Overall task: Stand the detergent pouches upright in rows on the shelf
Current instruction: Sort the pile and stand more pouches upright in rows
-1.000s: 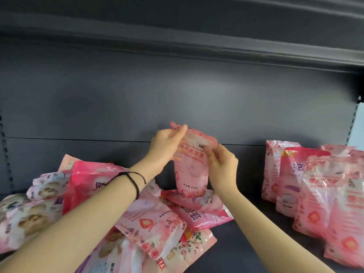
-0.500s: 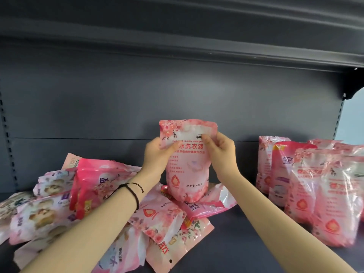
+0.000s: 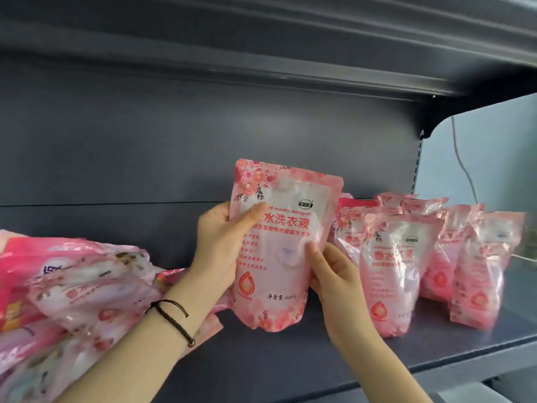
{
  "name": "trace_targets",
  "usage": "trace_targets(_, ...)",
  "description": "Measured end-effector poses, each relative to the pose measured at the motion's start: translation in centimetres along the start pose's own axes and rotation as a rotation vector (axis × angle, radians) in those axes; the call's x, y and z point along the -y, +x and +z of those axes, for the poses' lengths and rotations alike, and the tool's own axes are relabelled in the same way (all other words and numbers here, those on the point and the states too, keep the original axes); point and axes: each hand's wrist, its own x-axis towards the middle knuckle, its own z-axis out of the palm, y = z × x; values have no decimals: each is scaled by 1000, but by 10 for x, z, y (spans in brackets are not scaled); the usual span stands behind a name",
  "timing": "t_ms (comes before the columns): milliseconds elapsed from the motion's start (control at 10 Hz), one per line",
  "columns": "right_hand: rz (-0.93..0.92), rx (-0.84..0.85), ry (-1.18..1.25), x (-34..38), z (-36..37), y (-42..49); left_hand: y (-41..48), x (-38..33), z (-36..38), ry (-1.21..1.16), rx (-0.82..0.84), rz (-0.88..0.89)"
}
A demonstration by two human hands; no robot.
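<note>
I hold one pink detergent pouch [image 3: 280, 257] upright, its printed front toward me and its bottom close to the dark shelf board [image 3: 290, 359]. My left hand [image 3: 220, 242] grips its left edge with the thumb across the front. My right hand [image 3: 331, 271] grips its right side lower down. To the right, several pink pouches [image 3: 398, 266] stand upright in rows. At the left, a loose heap of pouches [image 3: 81, 289] lies flat under my left forearm.
The shelf's dark back panel [image 3: 174, 155] rises behind everything and an upper shelf [image 3: 261, 53] overhangs. A bracket [image 3: 427, 126] marks the right end, with a pale wall and a hanging cable [image 3: 462, 161] beyond. Bare board shows between the held pouch and the standing rows.
Both hands carried the pouch to the right, toward the standing rows, and turned it fully upright. My right hand slid from the top corner down to the pouch's right side.
</note>
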Motion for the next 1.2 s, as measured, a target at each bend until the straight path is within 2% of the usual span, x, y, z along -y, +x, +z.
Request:
trace_targets(100,17,-81,4,11,-38,-9,-19,19,38,-25,15,-26)
trace_targets(300,88,-105,-1,8,-97,-19,-48,52,83,12,-46,6)
trace_targets(500,157,-90,56,-15,-98,-28,-73,79,83,53,-201,25)
trace_targets(600,143,-97,15,-19,-93,-28,-79,82,75,83,-195,51)
trace_targets(700,152,-97,-5,-20,-88,-28,-92,88,59,237,-78,13)
trace_targets(800,145,-6,-160,-26,-94,-40,-124,109,38,560,13,-141)
trace_targets(900,86,106,-369,-33,-93,-62,-138,123,26,775,111,-201)
trace_targets(1000,48,1,-473,-35,-84,-61,-128,127,24,874,73,-185)
trace_targets(1100,107,162,-493,-35,-82,-41,-112,126,24,959,60,-129)
trace_targets(1200,20,200,-690,-42,-74,-21,-89,122,23,1268,53,-69)
